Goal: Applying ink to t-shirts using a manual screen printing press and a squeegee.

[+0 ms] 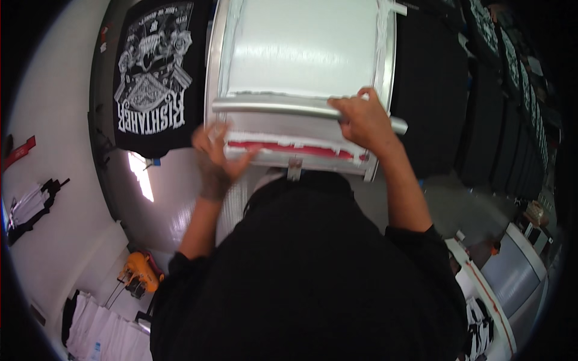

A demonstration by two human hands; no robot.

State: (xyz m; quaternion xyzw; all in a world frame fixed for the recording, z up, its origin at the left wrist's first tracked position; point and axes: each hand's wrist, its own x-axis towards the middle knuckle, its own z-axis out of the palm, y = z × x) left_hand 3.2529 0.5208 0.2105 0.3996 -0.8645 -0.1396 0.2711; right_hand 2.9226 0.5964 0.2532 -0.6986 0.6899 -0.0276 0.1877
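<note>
A metal-framed printing screen (391, 78) lies in front of me, its mesh smeared with white ink. Across its near part runs a long silver squeegee (271, 107). My right hand (366, 120) is closed around the squeegee toward its right end. Slightly blurred, my left hand (214, 150) is over the near left corner of the frame, just below the squeegee's left end. Its thumb and fingers are spread, and nothing shows in them. Between the squeegee and the frame's near edge, a red strip (289, 147) shows among white ink. What lies under the screen is hidden.
A black shirt with a white print (150, 90) lies flat to the left. Dark shirts (427, 90) line the right side, with more printed ones beyond. An orange machine (139, 274) stands at lower left near folded white cloth (105, 331). A white wall (54, 120) is at far left.
</note>
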